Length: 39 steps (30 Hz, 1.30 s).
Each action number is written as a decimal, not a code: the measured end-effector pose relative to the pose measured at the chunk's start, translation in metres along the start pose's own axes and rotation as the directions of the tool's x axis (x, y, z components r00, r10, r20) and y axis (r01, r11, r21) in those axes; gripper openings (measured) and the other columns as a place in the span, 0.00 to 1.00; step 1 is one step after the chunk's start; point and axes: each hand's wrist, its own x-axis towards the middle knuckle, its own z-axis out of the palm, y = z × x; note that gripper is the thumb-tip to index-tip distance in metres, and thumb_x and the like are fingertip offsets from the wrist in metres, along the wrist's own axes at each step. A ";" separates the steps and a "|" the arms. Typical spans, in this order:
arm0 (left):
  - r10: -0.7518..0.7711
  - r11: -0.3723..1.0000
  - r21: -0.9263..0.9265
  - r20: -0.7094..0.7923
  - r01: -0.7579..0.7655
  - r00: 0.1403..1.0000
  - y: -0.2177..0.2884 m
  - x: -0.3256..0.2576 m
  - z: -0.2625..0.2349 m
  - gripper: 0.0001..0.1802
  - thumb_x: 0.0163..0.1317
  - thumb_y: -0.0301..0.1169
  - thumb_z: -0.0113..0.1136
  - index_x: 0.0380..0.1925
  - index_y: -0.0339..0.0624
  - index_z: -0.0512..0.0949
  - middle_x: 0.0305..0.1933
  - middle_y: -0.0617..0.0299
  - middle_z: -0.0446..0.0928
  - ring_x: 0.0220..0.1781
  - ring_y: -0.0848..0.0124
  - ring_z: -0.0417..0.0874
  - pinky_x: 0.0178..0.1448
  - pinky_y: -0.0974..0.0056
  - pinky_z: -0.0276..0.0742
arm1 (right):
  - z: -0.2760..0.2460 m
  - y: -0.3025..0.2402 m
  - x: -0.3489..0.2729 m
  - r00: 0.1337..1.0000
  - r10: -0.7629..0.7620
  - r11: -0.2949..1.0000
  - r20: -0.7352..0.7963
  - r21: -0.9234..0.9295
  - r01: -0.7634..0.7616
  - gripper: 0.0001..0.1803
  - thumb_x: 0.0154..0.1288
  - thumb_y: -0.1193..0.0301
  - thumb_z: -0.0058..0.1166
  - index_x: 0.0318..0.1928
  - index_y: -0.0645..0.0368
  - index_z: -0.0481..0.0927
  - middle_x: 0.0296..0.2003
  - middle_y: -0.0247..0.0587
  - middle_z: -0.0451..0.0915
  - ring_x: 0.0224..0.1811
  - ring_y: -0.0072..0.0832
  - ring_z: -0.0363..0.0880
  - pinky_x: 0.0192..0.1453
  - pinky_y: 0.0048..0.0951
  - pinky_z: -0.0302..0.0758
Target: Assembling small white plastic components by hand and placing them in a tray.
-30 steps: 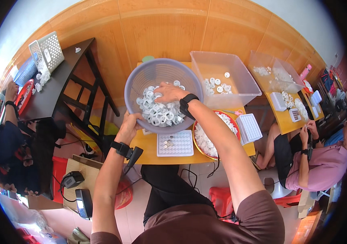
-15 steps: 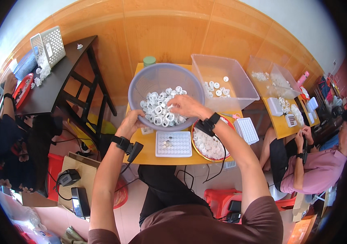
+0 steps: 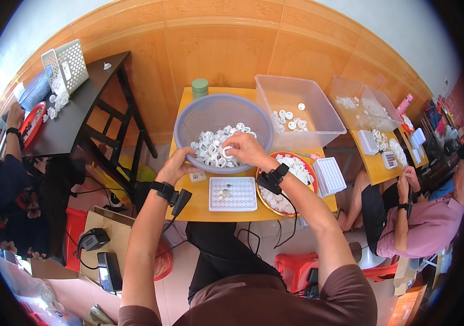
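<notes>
A purple-grey plastic basket (image 3: 198, 117) stands on the yellow table, part-filled with white ring-shaped plastic pieces (image 3: 208, 143). My left hand (image 3: 175, 166) is closed round its near left rim. Over the pile, my right hand (image 3: 246, 149) has its fingers pinched on a white plastic ring (image 3: 226, 151), just above the other pieces. Near me lies a white tray (image 3: 233, 202) with rows of round hollows and a few small discs on it. Beside the tray, partly under my right forearm, sits a red-rimmed round dish (image 3: 314, 183) heaped with small white pieces (image 3: 278, 201).
A clear plastic bin (image 3: 327, 120) holding several white round pieces stands behind right. Stacked white trays (image 3: 331, 175) lie at the table's right. Behind the basket is a green canister (image 3: 200, 87). Co-workers sit at a dark table (image 3: 74, 117) on the left and a yellow table (image 3: 370, 163) on the right.
The basket's far rim has come down, so it tilts toward me less. My right hand has dipped slightly, and a white ring now shows at its fingertips.
</notes>
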 end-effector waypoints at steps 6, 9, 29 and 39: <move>0.077 0.986 0.150 -0.064 -0.066 0.995 0.008 -0.037 0.000 0.31 0.57 0.44 0.58 0.56 0.40 0.62 0.52 0.53 0.67 0.48 0.60 0.74 0.49 0.49 0.75 | -0.014 -0.022 -0.018 0.947 0.310 0.831 -0.084 0.507 -0.227 0.09 0.53 0.78 0.58 0.37 0.62 0.79 0.28 0.33 0.72 0.23 0.19 0.77 0.22 0.20 0.72; 0.345 0.915 0.338 -0.377 -0.219 0.860 0.002 -0.061 0.001 0.32 0.59 0.44 0.55 0.60 0.44 0.59 0.54 0.55 0.64 0.52 0.64 0.69 0.52 0.53 0.70 | -0.025 -0.039 -0.042 0.939 0.342 0.763 -0.035 0.593 -0.256 0.10 0.54 0.78 0.57 0.40 0.63 0.79 0.30 0.31 0.73 0.25 0.17 0.77 0.24 0.20 0.73; -0.032 0.960 -0.254 0.321 0.118 0.947 -0.133 -0.181 0.018 0.17 0.63 0.30 0.54 0.50 0.35 0.73 0.46 0.56 0.77 0.43 0.68 0.81 0.45 0.71 0.78 | 0.062 -0.108 -0.151 1.000 0.020 0.932 0.000 0.361 -0.019 0.09 0.54 0.79 0.57 0.37 0.61 0.78 0.27 0.39 0.77 0.28 0.29 0.77 0.31 0.26 0.72; 0.016 0.887 -0.440 0.332 0.140 0.943 -0.135 -0.172 0.013 0.17 0.64 0.28 0.51 0.51 0.33 0.71 0.48 0.50 0.75 0.51 0.64 0.78 0.49 0.70 0.78 | 0.063 -0.069 -0.116 0.915 0.290 0.956 -0.281 0.136 -0.261 0.07 0.54 0.74 0.56 0.34 0.61 0.78 0.27 0.41 0.74 0.26 0.36 0.76 0.29 0.32 0.71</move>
